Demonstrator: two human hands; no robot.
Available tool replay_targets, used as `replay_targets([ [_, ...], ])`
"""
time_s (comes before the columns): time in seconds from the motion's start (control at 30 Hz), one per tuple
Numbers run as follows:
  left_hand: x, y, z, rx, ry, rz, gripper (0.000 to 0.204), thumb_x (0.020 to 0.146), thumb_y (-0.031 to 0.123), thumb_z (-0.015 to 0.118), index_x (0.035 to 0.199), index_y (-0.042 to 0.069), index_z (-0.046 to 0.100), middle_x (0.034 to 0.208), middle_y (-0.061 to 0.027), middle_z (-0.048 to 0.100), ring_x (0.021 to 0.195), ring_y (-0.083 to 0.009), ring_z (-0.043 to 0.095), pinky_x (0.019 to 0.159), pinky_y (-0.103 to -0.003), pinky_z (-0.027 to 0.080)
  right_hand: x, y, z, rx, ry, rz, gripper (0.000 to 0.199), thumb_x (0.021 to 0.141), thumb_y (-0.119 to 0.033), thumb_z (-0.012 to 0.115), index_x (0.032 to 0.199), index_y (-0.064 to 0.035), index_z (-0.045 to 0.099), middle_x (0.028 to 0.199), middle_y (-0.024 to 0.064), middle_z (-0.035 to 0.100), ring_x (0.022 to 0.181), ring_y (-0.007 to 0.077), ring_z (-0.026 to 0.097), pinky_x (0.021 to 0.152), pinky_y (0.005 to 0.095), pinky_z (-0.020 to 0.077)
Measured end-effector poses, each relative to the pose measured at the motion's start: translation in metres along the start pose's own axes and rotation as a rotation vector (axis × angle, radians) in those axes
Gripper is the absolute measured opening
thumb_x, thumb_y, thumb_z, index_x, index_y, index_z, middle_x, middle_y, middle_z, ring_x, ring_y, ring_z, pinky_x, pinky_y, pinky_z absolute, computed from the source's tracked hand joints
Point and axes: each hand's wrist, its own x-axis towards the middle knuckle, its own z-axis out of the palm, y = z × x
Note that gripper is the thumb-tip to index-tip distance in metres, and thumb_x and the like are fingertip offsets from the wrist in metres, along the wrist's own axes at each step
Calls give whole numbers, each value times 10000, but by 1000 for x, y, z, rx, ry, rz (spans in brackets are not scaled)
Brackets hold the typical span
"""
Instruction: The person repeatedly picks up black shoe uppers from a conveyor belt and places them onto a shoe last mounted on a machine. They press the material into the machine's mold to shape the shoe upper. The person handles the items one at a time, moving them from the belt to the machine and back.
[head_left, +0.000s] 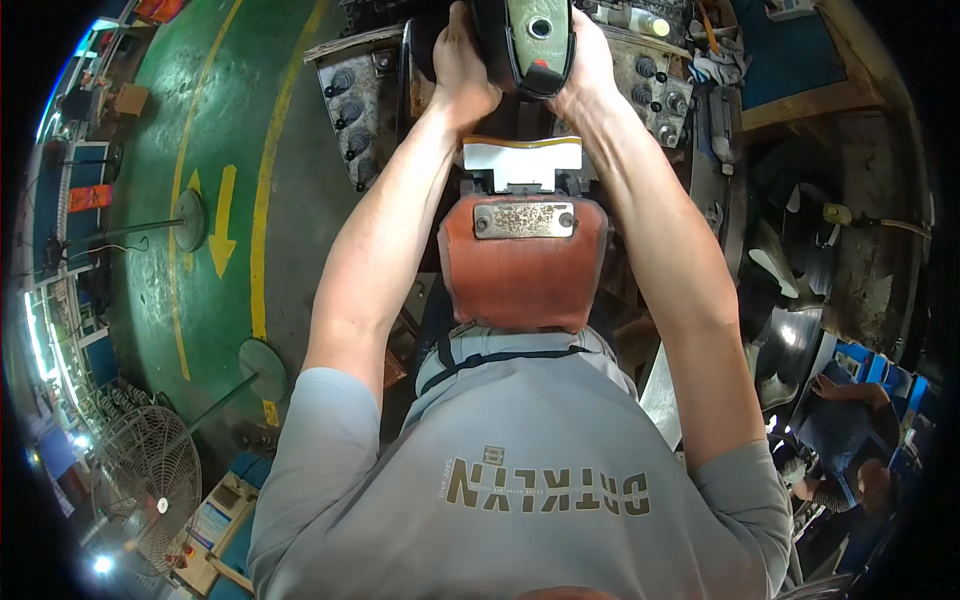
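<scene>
While both bare arms stretched out in front of us, we had our elbows bowed outward and our forearms slanting inward. Our left forearm (388, 220) ran toward 1 o'clock and our right forearm (665, 200) toward 11 o'clock, so that the wrists came near each other at 12 o'clock. There the black-and-green, shoe-shaped piece (525, 40) sat between our hands, cut off by the upper edge of our view, its narrow end pointing to 6 o'clock.

Our left hand (465, 75) lay along its 9 o'clock side, bent at the wrist to point toward 12, and our right hand (590, 70) flanked its 3 o'clock side. The fingers were mostly hidden or out of view, so we could not tell whether they gripped the piece.

Below our wrists, a white plate (522, 160) and a red pad (525, 265) stood on the machine. Its knobs (350, 110) clustered at 11 o'clock. Far off, a round fan (148, 480) stood toward 8 o'clock and a co-worker (845, 435) toward 4.
</scene>
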Motion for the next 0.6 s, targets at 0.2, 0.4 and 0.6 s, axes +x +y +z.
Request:
replay_targets([
  [0.2, -1, -13, -18, 253, 64, 169, 606, 979, 498, 453, 1329, 3, 473, 1235, -172, 605, 1114, -338, 600, 967, -457, 478, 4, -1, -15, -57, 22, 18, 276, 989, -217, 472, 1094, -12, 625, 977, 136, 686, 810, 247, 675, 720, 359, 577],
  [0.4, -1, -7, -38, 1847, 9, 813, 677, 800, 432, 684, 1280, -1, 483, 1220, -244, 557, 1165, -376, 524, 1004, -462, 403, 24, -11, -25, -113, 59, 47, 218, 972, -191, 510, 993, -30, 655, 871, 108, 694, 723, 215, 670, 672, 343, 572],
  [0.6, 7, -10, -33, 1464, 75, 593, 434, 938, 419, 523, 1144, 38, 536, 1053, -140, 567, 1002, -257, 540, 868, -380, 424, 14, -13, -8, -252, 224, -76, 174, 972, -172, 531, 953, -51, 654, 831, 62, 677, 679, 166, 640, 626, 315, 547],
])
